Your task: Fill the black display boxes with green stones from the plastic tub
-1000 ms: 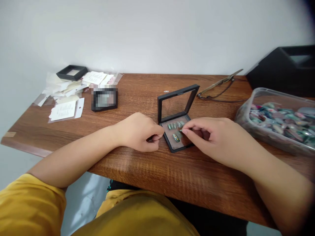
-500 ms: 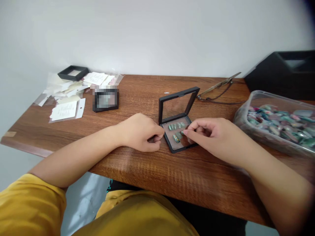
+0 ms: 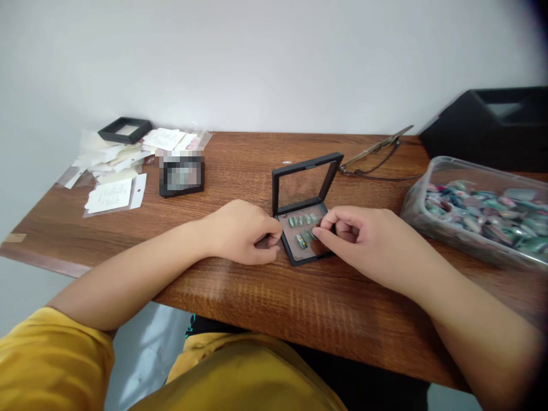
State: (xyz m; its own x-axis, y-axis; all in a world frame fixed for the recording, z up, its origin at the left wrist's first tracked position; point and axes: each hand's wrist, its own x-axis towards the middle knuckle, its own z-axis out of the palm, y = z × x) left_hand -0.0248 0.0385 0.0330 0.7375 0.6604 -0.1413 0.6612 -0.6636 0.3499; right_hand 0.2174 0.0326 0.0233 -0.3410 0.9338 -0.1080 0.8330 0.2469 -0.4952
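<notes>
Green pieces (image 3: 301,242) may shift if the right hand (image 3: 368,242), its narrow grip unclear, slips at the case's (image 3: 308,162) three o'clock, left hand (image 3: 242,231) curled at nine.

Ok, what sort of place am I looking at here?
Likely a small indoor craft or packing workspace: a wooden table holds an open black display case with small green pieces, a clear tub of colorful pieces, and printed cards.
</notes>
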